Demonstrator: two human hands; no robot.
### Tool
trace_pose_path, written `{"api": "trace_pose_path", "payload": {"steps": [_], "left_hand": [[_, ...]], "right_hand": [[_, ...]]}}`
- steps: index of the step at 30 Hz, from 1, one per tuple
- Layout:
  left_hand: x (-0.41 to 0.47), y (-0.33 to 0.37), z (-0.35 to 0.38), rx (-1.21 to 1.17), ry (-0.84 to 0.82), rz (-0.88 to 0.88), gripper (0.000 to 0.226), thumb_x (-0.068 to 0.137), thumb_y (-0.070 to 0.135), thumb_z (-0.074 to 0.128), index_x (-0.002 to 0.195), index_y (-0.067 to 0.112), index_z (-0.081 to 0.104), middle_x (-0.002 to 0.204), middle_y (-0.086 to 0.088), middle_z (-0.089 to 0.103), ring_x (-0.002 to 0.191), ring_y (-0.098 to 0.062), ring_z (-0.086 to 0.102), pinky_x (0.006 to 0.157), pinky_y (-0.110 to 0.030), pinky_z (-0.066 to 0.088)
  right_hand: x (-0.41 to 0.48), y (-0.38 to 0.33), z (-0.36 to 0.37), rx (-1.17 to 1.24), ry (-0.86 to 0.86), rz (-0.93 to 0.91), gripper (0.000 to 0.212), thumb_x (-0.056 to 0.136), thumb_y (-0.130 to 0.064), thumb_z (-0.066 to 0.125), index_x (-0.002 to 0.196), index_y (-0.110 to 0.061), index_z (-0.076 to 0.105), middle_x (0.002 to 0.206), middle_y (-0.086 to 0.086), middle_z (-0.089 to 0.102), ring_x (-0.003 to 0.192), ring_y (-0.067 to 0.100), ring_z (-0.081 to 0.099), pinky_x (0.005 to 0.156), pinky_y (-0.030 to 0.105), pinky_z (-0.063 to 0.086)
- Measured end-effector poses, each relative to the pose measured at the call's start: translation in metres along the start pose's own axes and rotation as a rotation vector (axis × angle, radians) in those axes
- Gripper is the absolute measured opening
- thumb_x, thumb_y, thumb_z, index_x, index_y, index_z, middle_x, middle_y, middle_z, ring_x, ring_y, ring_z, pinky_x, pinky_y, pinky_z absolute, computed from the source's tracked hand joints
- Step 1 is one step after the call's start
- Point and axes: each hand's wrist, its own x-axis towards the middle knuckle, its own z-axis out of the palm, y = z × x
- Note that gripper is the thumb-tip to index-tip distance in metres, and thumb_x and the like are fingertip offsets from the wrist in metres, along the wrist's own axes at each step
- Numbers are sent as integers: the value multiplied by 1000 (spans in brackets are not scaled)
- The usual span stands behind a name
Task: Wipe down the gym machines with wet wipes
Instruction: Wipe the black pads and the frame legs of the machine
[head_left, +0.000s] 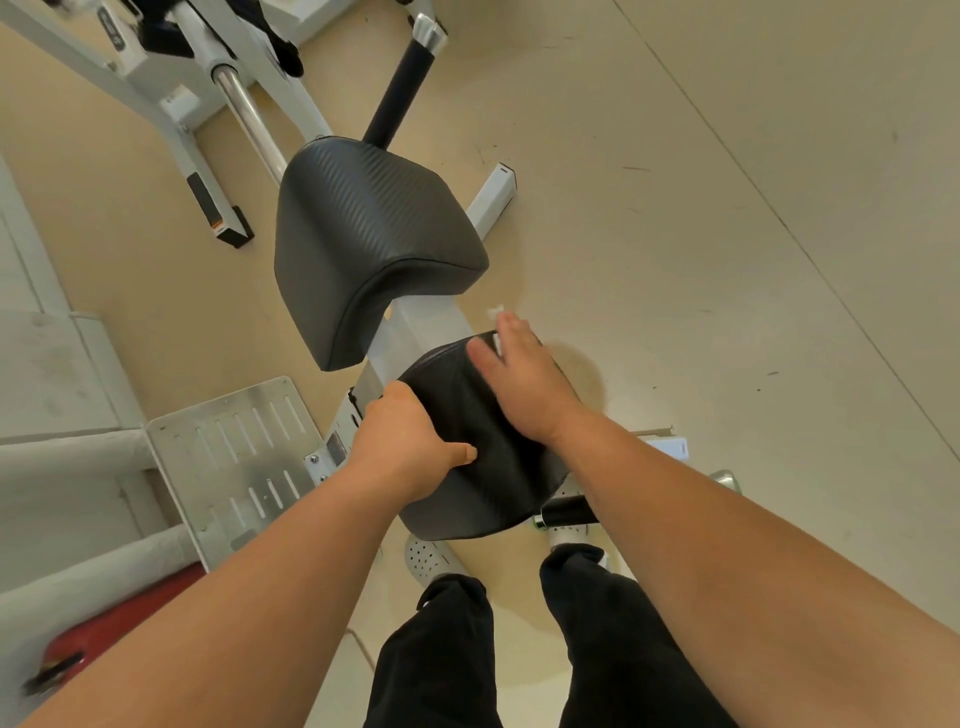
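Note:
The white-framed gym machine has two black padded cushions. The larger far pad (363, 234) sits in the middle of the view. The smaller near pad (467, 467) lies just in front of my legs. My left hand (410, 441) grips the near pad's left edge, thumb on top and fingers curled round the side. My right hand (519, 379) lies flat on the pad's far right corner with straight fingers. It presses a white wet wipe (496, 343), of which only small bits show past the fingers.
A slotted metal footplate (234, 447) is to the left of the near pad. A chrome bar (249, 114) and a black-gripped handle (400, 88) stand beyond the far pad. Another short black grip (566, 512) juts out under my right forearm. A red object (119, 618) lies at lower left. Beige floor spreads to the right.

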Motion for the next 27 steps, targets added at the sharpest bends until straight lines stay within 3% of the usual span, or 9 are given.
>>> {"api": "trace_pose_path", "payload": {"steps": [2, 5, 7, 10, 12, 18, 20, 24, 27], "left_hand": [[1, -2, -1, -3, 12, -4, 86, 69, 43, 90, 131, 9, 43, 124, -9, 57, 110, -28, 59, 84, -37, 52], [1, -2, -2, -4, 10, 0, 85, 70, 43, 90, 133, 10, 43, 126, -9, 58, 117, -31, 59, 91, -41, 53], [2, -1, -3, -6, -7, 0, 86, 70, 43, 90, 135, 10, 43, 130, -10, 57, 122, -33, 57, 97, -44, 52], [4, 2, -3, -7, -26, -1, 88, 70, 43, 90, 136, 10, 43, 133, -10, 58, 124, -35, 57, 100, -46, 51], [4, 2, -2, -5, -29, -3, 89, 70, 42, 90, 138, 10, 42, 135, -11, 56, 126, -36, 56, 102, -47, 50], [2, -1, -1, -14, 10, 4, 88, 67, 42, 91, 133, 9, 44, 126, -11, 60, 117, -33, 59, 95, -46, 55], [2, 1, -2, -22, -1, -3, 88, 69, 41, 91, 135, 10, 42, 129, -11, 58, 121, -35, 58, 98, -47, 54], [1, 0, -1, -25, -27, -13, 88, 70, 41, 90, 137, 11, 41, 134, -11, 57, 125, -37, 57, 101, -49, 52], [1, 0, -1, -26, -33, -8, 88, 71, 41, 90, 137, 11, 40, 134, -11, 56, 125, -37, 56, 102, -49, 52]], "right_hand": [[-31, -7, 5, -100, -32, -186, 88, 97, -67, 32, 165, -19, 5, 172, -3, 3, 158, 12, -3, 127, 40, -7], [-88, 28, 22, -154, -7, -244, 86, 98, -65, 30, 164, -28, -9, 171, -13, -14, 154, 3, -18, 125, 35, -11], [-101, 57, 27, -57, 30, -39, 82, 97, -66, 32, 163, -32, -2, 171, -14, -5, 157, 7, -8, 128, 39, -3], [-67, 67, 15, 260, 88, 390, 92, 83, -86, 26, 154, -28, 29, 159, -2, 33, 148, 26, 33, 121, 57, 29], [-38, 52, 3, 264, 88, 458, 105, 76, -92, 21, 154, -22, 34, 158, 2, 38, 147, 28, 36, 119, 58, 30], [-84, 7, 17, -53, -10, -77, 93, 91, -72, 26, 164, -25, -6, 172, -8, -10, 156, 8, -16, 125, 37, -12], [-114, 28, 25, -50, -12, -105, 88, 92, -68, 27, 163, -30, -8, 170, -14, -14, 154, 2, -20, 124, 33, -14], [-100, 57, 26, 212, 97, 343, 85, 90, -77, 25, 159, -29, 16, 167, -2, 20, 156, 26, 16, 125, 58, 20], [-48, 48, 9, 192, 118, 483, 113, 76, -92, 16, 159, -16, 28, 162, 6, 33, 151, 33, 27, 121, 60, 24]]}}
